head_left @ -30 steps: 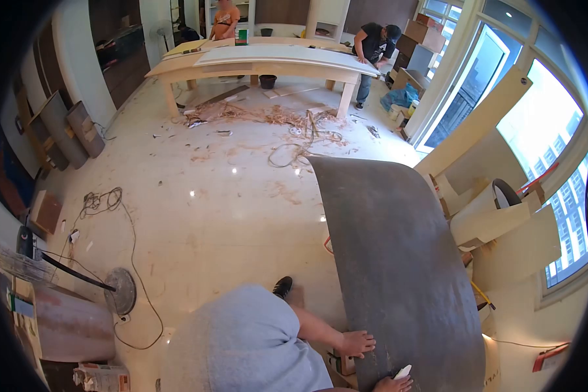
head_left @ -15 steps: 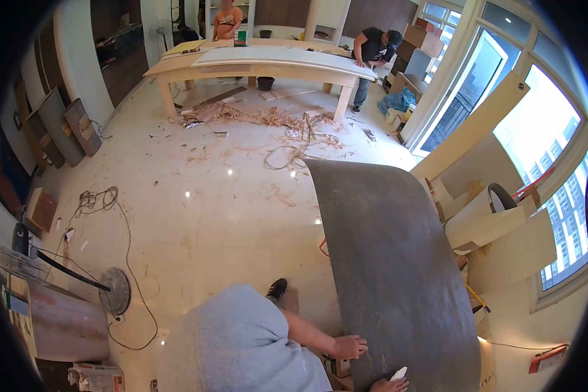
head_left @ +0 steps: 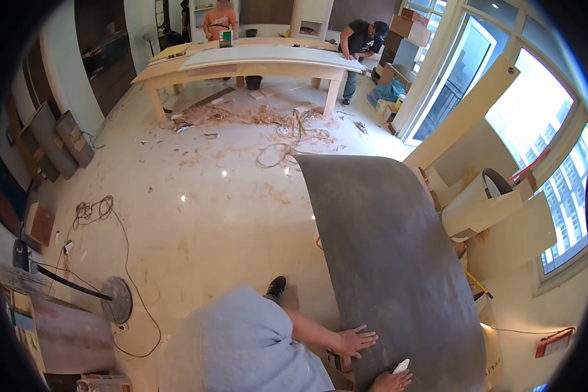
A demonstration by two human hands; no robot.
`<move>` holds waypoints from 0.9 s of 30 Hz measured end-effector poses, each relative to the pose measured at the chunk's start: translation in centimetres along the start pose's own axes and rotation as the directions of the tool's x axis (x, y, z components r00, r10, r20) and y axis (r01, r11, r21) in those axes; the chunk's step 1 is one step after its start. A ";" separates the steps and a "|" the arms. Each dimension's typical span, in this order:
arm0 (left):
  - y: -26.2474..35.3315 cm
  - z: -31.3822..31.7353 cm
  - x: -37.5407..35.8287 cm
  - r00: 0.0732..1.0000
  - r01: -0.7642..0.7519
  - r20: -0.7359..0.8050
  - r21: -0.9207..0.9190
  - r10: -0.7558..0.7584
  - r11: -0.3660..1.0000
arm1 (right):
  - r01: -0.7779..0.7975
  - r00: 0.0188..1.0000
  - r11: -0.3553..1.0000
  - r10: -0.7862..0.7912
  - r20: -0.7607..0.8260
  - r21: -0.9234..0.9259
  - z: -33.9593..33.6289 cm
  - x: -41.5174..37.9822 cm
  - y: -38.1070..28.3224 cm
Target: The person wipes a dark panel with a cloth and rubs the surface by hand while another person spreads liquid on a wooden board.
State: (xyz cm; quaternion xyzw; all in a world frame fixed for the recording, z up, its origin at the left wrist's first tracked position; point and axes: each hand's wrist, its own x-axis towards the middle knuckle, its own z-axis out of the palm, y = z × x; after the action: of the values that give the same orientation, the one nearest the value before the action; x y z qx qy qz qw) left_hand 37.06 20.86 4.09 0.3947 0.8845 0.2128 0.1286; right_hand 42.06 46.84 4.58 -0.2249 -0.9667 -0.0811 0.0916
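A large dark grey sheet [head_left: 392, 242] stretches from the bottom right up toward the middle of the view, curving at its far end. My left hand [head_left: 356, 341] lies at the sheet's left edge with its fingers spread and nothing in it. Lower and to the right, my right hand [head_left: 392, 381] rests over the sheet. It holds a small white object [head_left: 402, 366] that sticks out past the fingers; what it is I cannot make out.
A long wooden table [head_left: 242, 69] stands at the back, with one person [head_left: 221, 23] behind it and another [head_left: 359, 44] leaning at its right end. Wood shavings [head_left: 268, 116] and cables litter the floor. A pedestal fan [head_left: 116, 299] stands left, rolled sheets [head_left: 477, 206] right.
My left hand has opened from a curled shape to spread fingers on the sheet's edge. My right hand and the white object have moved slightly up and right. The view has shifted slightly.
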 end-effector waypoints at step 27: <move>0.6 -4.7 -2.4 0.952 -0.064 0.298 -0.055 0.077 0.996 | -0.010 0.997 0.999 0.006 0.082 0.045 1.7 1.3 1.1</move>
State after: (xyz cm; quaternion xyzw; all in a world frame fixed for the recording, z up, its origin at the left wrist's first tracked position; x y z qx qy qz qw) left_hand 37.17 18.15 8.61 0.4506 0.8352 0.1747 0.2623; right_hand 41.14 48.73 3.32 -0.2299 -0.9702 -0.0497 0.0575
